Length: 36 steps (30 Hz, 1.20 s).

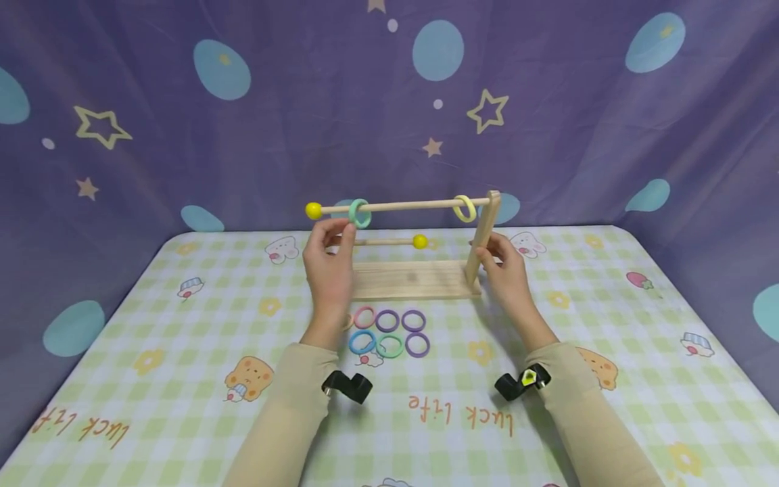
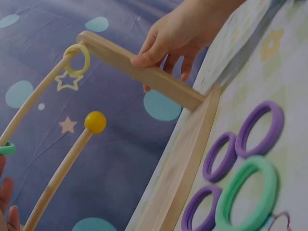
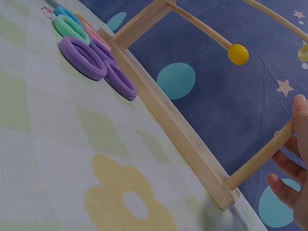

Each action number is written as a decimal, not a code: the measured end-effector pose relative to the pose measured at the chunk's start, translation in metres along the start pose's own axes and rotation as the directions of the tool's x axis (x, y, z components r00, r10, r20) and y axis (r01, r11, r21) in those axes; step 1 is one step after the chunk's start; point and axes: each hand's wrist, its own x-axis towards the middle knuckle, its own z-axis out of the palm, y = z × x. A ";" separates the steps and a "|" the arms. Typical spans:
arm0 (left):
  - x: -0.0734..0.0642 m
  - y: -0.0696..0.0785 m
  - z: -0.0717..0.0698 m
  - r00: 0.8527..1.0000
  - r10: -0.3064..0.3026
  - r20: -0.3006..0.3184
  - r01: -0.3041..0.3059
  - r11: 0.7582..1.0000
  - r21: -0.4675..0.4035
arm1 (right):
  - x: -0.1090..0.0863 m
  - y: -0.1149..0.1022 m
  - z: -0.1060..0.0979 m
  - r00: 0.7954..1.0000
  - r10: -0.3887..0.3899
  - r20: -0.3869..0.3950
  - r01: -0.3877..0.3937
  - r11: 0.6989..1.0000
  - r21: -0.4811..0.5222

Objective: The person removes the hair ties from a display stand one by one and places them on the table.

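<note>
A wooden stand has a flat base (image 1: 420, 287), an upright post (image 1: 485, 230) at the right, and a long upper rod (image 1: 414, 205) tipped with a yellow ball (image 1: 313, 211). My left hand (image 1: 328, 267) pinches a mint green hair tie (image 1: 353, 212) that is around the upper rod near that ball. Around the same rod, close to the post, hangs a pale yellow hair tie (image 2: 87, 60). With thumb and fingers, my right hand (image 1: 508, 274) grips the post. A lower rod (image 1: 389, 241) with its own yellow ball (image 3: 238, 54) runs from behind the left hand.
Several loose hair ties lie in front of the base: purple (image 3: 82, 57), green (image 2: 274, 187), blue (image 1: 351, 341), pink (image 1: 365, 308) and an orange one partly hidden by the left wrist. A checked tablecloth (image 1: 201, 325) covers the table; a purple curtain (image 1: 304, 135) hangs behind.
</note>
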 end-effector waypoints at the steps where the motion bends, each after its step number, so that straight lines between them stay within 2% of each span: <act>1: 0.001 -0.001 -0.002 1.000 0.000 -0.007 0.000 1.000 0.001 | 0.000 0.000 0.000 1.000 0.001 0.000 -0.001 1.000 0.000; 7: 0.003 -0.007 -0.009 1.000 0.008 -0.030 -0.008 1.000 -0.003 | 0.000 -0.001 0.000 1.000 0.008 0.001 -0.008 1.000 0.002; 14: 0.005 -0.005 -0.017 0.996 0.046 -0.072 -0.044 0.998 0.034 | 0.000 0.000 0.001 1.000 0.006 -0.003 -0.006 1.000 0.008; 20: 0.009 -0.004 -0.023 0.994 0.026 -0.110 -0.022 0.999 0.038 | 0.000 0.000 0.000 1.000 0.010 0.002 -0.010 1.000 0.011; 26: 0.012 -0.003 -0.028 0.993 0.032 -0.116 -0.029 0.999 0.024 | 0.002 -0.001 -0.002 1.000 0.001 0.001 -0.001 1.000 -0.001; 36: 0.014 -0.002 -0.036 0.990 0.053 -0.131 -0.043 0.996 0.079 | 0.000 0.000 0.000 1.000 0.005 0.012 -0.006 1.000 0.019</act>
